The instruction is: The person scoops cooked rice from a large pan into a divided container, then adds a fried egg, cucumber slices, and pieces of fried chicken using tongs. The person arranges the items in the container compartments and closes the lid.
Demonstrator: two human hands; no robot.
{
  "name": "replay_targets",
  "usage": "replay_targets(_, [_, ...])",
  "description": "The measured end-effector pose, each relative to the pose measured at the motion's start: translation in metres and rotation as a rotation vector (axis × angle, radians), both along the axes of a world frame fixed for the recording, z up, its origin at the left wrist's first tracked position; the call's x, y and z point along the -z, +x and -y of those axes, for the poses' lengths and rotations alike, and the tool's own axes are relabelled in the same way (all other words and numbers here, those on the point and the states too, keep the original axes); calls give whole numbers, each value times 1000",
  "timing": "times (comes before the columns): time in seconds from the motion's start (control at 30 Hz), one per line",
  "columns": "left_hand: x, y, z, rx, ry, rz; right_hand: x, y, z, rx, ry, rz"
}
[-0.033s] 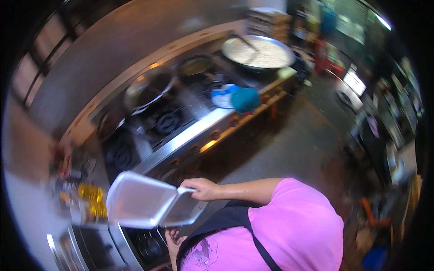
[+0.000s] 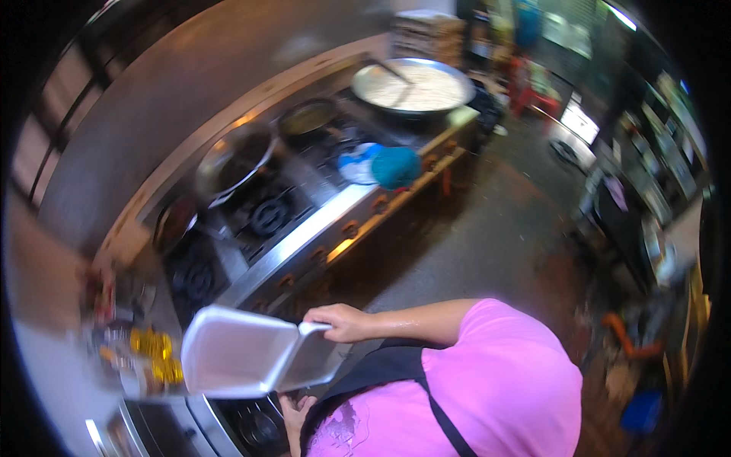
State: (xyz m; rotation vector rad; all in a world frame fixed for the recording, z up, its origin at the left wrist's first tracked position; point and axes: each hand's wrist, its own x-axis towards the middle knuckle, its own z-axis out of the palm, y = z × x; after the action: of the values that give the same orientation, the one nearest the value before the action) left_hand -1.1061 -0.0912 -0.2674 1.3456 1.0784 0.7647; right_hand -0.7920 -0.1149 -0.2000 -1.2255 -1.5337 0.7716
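A white foam clamshell container (image 2: 240, 352) hangs unfolded in front of my body, tilted, its inside bare where it shows. My right hand (image 2: 340, 323) grips its upper rim near the fold, fingers closed over the edge. Just beneath the container's lower edge is my left hand (image 2: 295, 415), with fingers apart; whether it touches the foam I cannot tell. Part of that hand is hidden by the container and my black apron (image 2: 388, 373).
Beyond the container runs a gas range (image 2: 304, 232) with a wide pan of pale food (image 2: 415, 90), a metal wok (image 2: 236, 160) and a teal cloth (image 2: 396, 167). Yellow oil bottles (image 2: 156, 354) stand at the left. An orange object (image 2: 632, 339) lies at the right.
The view has shifted, so the range and pans sit farther left. The foam container is slightly lower in the picture; my right hand keeps its grip on it.
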Motion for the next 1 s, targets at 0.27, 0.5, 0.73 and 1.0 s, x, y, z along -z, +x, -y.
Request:
replay_targets(0.27, [15,201,-64,576,67,-53,-66,56,148,556,168,298])
replay_targets(0.5, [-7,378,25,840,56,-36,-226,79,312,602,934,81])
replay_targets(0.73, [-23,549,176,1216,15,0,-269,94,421,621,1164,305])
replay_targets(1.0, [-22,677,305,1587,64,21,-268,138,474,959,1120,570])
